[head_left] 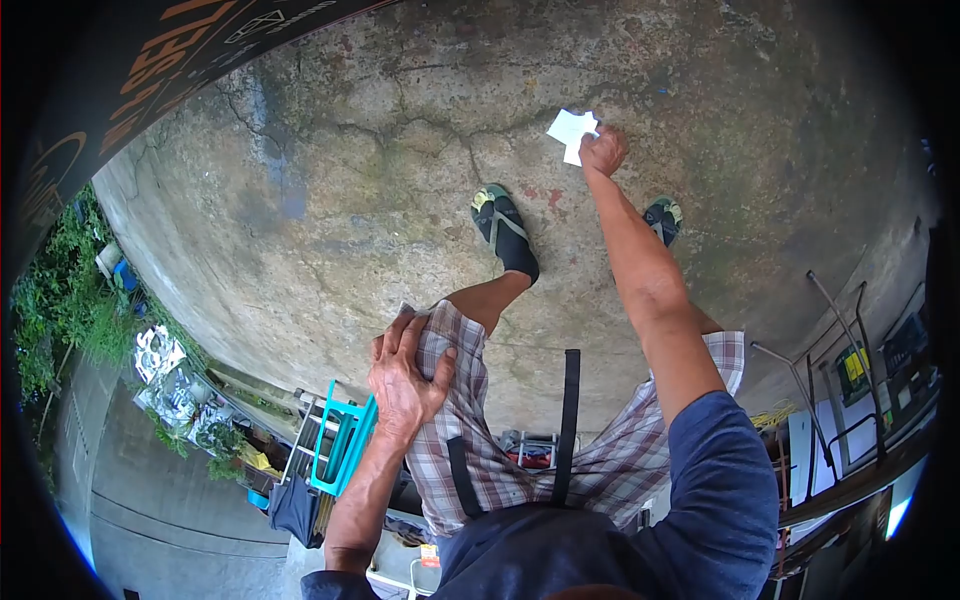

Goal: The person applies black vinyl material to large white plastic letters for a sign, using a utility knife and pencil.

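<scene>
White paper (573, 127), in what looks like overlapping or cut pieces, is showing beyond the fingertips of the right hand (606, 150). That grip is closing on the near edge, probably because holding only the margin is leaving most of the sheet uncovered and flat. The paper is lying low over the concrete floor (380, 110), ahead of the two sandals; whether it is touching the surface, I cannot tell.

The left hand (405, 385) is resting on the plaid shorts (460, 410) at the knee, its grip apart, fingers spreading and thumb standing away. It is seemingly bracing the body as the trunk is leaning forward and the right arm is reaching down. The left sandal (490, 215) and right sandal (663, 212) are standing well apart, likely widening the base for that lean. A teal plastic frame (345, 445) is showing beside the left forearm, untouched by the fingers.
</scene>
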`<state>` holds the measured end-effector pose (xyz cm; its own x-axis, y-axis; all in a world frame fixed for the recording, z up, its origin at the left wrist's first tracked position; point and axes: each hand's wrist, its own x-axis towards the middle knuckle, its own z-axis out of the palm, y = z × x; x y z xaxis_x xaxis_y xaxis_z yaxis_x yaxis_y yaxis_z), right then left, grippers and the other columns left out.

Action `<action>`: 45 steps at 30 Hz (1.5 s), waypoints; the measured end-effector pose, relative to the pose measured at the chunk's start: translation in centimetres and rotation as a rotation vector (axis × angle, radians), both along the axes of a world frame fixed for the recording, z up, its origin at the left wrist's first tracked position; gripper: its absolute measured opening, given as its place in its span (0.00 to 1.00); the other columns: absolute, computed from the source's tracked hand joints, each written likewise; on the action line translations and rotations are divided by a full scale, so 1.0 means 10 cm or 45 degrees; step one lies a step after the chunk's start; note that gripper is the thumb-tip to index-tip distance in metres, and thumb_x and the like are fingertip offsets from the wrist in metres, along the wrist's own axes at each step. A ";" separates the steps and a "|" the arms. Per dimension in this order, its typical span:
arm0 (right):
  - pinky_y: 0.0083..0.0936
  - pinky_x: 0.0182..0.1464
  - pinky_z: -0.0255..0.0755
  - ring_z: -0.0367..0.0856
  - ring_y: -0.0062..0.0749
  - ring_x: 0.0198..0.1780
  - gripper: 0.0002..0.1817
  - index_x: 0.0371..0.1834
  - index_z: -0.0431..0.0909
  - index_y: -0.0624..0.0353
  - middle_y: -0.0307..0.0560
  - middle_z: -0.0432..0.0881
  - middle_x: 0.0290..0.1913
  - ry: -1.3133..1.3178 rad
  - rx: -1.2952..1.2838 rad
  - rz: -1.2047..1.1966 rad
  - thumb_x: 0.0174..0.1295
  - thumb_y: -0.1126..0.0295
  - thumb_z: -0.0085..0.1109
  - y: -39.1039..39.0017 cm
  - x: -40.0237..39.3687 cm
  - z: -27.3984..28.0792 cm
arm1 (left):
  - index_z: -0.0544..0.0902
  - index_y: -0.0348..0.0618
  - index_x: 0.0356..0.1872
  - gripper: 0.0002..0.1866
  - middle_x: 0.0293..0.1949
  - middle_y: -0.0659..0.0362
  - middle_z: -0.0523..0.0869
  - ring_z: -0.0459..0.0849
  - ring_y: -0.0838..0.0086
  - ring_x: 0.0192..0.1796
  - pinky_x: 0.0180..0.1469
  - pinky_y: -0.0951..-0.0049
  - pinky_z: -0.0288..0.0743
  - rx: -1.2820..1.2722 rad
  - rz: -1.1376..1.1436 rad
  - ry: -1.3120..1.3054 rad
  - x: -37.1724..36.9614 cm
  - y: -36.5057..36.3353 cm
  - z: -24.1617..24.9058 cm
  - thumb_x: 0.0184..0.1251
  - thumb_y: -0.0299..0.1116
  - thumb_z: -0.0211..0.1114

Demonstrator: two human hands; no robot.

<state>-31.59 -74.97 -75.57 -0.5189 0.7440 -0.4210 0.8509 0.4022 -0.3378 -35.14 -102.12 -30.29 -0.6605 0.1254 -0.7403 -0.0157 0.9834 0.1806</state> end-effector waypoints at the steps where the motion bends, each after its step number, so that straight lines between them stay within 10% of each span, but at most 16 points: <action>1: 0.47 0.57 0.76 0.82 0.56 0.54 0.14 0.41 0.84 0.60 0.61 0.83 0.47 0.045 0.099 0.041 0.53 0.68 0.67 -0.04 0.02 -0.02 | 0.81 0.38 0.61 0.31 0.63 0.43 0.81 0.79 0.44 0.64 0.69 0.50 0.70 0.001 0.008 -0.006 0.00 0.01 -0.01 0.57 0.43 0.72; 11: 0.47 0.58 0.76 0.82 0.58 0.53 0.12 0.40 0.81 0.60 0.60 0.85 0.46 -0.147 -0.194 -0.313 0.55 0.68 0.67 -0.14 -0.15 0.21 | 0.81 0.37 0.61 0.30 0.63 0.43 0.81 0.79 0.44 0.64 0.68 0.50 0.71 -0.007 0.033 0.030 0.12 -0.04 0.03 0.58 0.42 0.73; 31: 0.48 0.60 0.76 0.84 0.59 0.53 0.19 0.44 0.87 0.63 0.64 0.87 0.49 -0.005 -0.253 -0.075 0.53 0.62 0.66 -0.09 0.21 0.10 | 0.83 0.37 0.58 0.29 0.62 0.43 0.82 0.79 0.46 0.64 0.69 0.51 0.70 -0.056 0.058 -0.030 0.21 0.03 0.10 0.58 0.42 0.72; 36: 0.44 0.55 0.78 0.86 0.60 0.50 0.18 0.49 0.84 0.61 0.62 0.88 0.46 0.131 -0.552 -0.080 0.56 0.68 0.69 -0.13 0.56 1.06 | 0.84 0.40 0.58 0.27 0.63 0.45 0.83 0.80 0.45 0.63 0.69 0.52 0.71 -0.037 0.012 -0.073 0.56 0.09 0.23 0.59 0.44 0.72; 41: 0.40 0.59 0.78 0.86 0.51 0.58 0.19 0.54 0.84 0.62 0.60 0.87 0.54 -0.071 -0.579 0.642 0.60 0.69 0.69 0.28 0.67 1.80 | 0.85 0.40 0.58 0.28 0.61 0.46 0.83 0.81 0.42 0.59 0.62 0.48 0.76 -0.068 -0.111 -0.007 0.82 0.19 0.14 0.58 0.44 0.71; 45: 0.36 0.55 0.80 0.88 0.41 0.52 0.19 0.54 0.84 0.66 0.55 0.89 0.52 0.062 -0.705 0.182 0.60 0.73 0.71 0.56 0.76 2.22 | 0.83 0.39 0.58 0.27 0.58 0.46 0.85 0.81 0.44 0.60 0.64 0.50 0.74 -0.098 -0.072 -0.018 1.05 0.33 0.35 0.60 0.44 0.69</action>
<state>-24.00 -69.32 -53.36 -0.6266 0.3406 -0.7010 0.7793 0.2638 -0.5684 -24.64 -98.86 -26.74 -0.6435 0.1042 -0.7583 0.0379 0.9938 0.1045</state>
